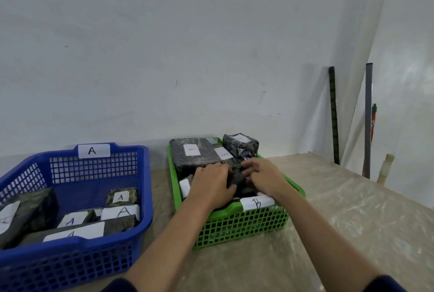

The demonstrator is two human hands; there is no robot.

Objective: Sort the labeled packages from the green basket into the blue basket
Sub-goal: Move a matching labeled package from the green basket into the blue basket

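Observation:
The green basket (234,223), tagged B on its near rim, stands right of centre and holds several dark wrapped packages with white labels. Both my hands are inside it. My left hand (211,183) and my right hand (263,177) curl from either side round a dark package (238,180) in the basket's middle. Behind them lie a large flat package (191,154) labelled B and a smaller bundle (240,144) at the back right. The blue basket (77,258), tagged A, stands to the left with several packages labelled A (121,213) in it.
The baskets sit on a table (340,216) covered in clear plastic film, against a white wall. Two dark bars (334,115) lean in the right corner beside a small wooden post (385,169). Bare tabletop lies right of the green basket.

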